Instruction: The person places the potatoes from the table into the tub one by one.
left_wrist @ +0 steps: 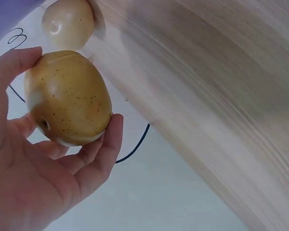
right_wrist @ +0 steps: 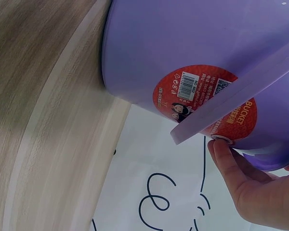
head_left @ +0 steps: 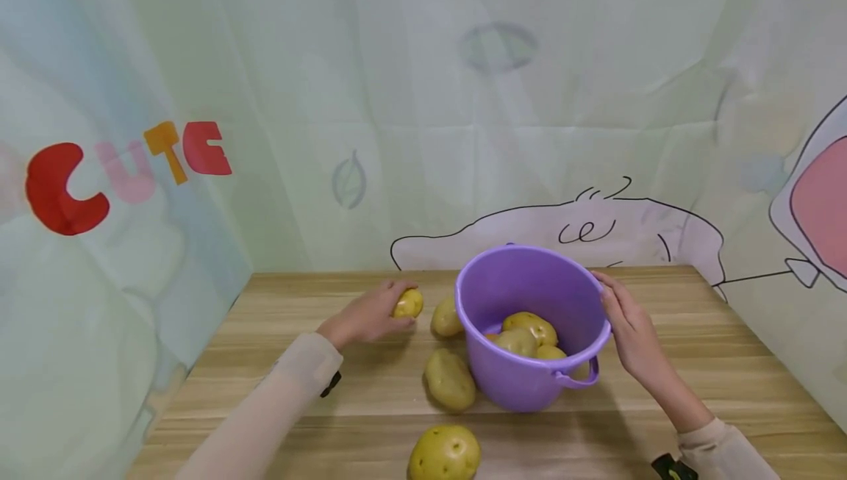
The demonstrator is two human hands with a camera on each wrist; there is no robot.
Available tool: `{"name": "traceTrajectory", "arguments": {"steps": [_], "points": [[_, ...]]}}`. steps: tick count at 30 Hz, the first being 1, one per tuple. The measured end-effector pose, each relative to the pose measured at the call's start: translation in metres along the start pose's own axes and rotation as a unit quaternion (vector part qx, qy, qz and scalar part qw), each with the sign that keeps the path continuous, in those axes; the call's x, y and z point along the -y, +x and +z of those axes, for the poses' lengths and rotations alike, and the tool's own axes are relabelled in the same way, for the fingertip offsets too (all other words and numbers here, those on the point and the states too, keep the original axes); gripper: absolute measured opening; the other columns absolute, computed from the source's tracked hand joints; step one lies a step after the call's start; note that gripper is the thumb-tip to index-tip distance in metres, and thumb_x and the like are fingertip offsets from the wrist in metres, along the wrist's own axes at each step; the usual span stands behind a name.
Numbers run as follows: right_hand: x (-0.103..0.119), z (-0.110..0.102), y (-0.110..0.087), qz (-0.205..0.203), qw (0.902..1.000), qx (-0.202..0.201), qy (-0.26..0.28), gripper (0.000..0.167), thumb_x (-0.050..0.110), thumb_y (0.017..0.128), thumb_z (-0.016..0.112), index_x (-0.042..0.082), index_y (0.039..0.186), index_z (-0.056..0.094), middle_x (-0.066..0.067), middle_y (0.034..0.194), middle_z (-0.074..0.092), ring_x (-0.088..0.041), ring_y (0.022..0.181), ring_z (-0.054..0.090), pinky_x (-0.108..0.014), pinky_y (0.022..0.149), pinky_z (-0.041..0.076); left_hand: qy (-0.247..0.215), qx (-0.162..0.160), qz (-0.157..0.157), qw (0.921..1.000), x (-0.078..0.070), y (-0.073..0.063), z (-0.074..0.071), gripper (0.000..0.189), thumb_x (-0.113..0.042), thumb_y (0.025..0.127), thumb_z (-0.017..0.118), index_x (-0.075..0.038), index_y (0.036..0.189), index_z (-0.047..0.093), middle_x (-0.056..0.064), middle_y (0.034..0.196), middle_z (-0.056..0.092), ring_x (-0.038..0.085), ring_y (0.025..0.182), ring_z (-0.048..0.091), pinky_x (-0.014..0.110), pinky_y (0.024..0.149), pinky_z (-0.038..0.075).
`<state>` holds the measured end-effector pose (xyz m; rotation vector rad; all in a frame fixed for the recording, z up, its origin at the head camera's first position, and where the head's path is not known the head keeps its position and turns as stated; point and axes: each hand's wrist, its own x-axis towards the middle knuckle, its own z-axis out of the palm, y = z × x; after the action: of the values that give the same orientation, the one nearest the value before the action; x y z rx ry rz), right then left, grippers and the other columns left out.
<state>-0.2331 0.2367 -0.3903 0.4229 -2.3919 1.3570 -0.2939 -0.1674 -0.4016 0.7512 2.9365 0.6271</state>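
Note:
My left hand (head_left: 373,312) grips a yellow potato (left_wrist: 70,98), its thumb and fingers curled round the sides. In the head view this potato is left of a purple bucket (head_left: 523,384). With its fingers on the outside near the rim, my right hand (head_left: 631,326) holds the bucket's right side. In the right wrist view, the fingertips (right_wrist: 222,156) touch the bucket just beside a round red label (right_wrist: 202,86). Several potatoes (head_left: 529,328) lie inside the bucket, and something orange is partly hidden among them.
Left of the bucket, one potato (head_left: 446,317) lies behind another potato (head_left: 450,381). A larger yellow potato (head_left: 445,454) sits at the near edge of the view. The wooden table (head_left: 278,348) meets a printed cloth backdrop (head_left: 298,134) at its back and sides.

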Motion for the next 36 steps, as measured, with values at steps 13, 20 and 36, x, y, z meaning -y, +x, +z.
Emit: {"name": "traceTrajectory", "arguments": {"steps": [13,20,36], "points": [[0.001,-0.001,0.000,-0.002,1.0000,0.002,-0.003,0.042,0.020,0.110,0.034,0.003,0.145,0.047,-0.024,0.133,0.057,0.003,0.105,0.054,-0.013,0.081,0.047,-0.013,-0.022,0.007,0.9996,-0.001,-0.009,-0.014,0.059,-0.026,0.093,0.070,-0.008,0.144,0.047,0.019,0.130,0.053,0.026,0.103,0.056,0.045,0.086,0.050],[0.002,-0.001,0.000,-0.002,1.0000,0.004,-0.005,0.041,0.020,0.110,0.034,0.003,0.145,0.047,-0.024,0.133,0.057,0.002,0.105,0.054,-0.014,0.081,0.047,-0.007,-0.027,0.014,0.9995,-0.003,-0.012,-0.020,0.059,-0.028,0.092,0.070,-0.008,0.143,0.048,0.018,0.127,0.055,0.025,0.100,0.057,0.044,0.082,0.051],[0.002,0.000,-0.001,-0.002,1.0000,0.003,-0.008,0.041,0.020,0.110,0.034,0.003,0.145,0.047,-0.024,0.132,0.058,0.002,0.104,0.055,-0.014,0.080,0.047,-0.010,-0.055,0.056,0.9968,-0.017,-0.014,-0.043,0.059,-0.030,0.093,0.069,-0.011,0.144,0.047,0.013,0.115,0.055,0.022,0.092,0.056,0.041,0.078,0.051]]}}
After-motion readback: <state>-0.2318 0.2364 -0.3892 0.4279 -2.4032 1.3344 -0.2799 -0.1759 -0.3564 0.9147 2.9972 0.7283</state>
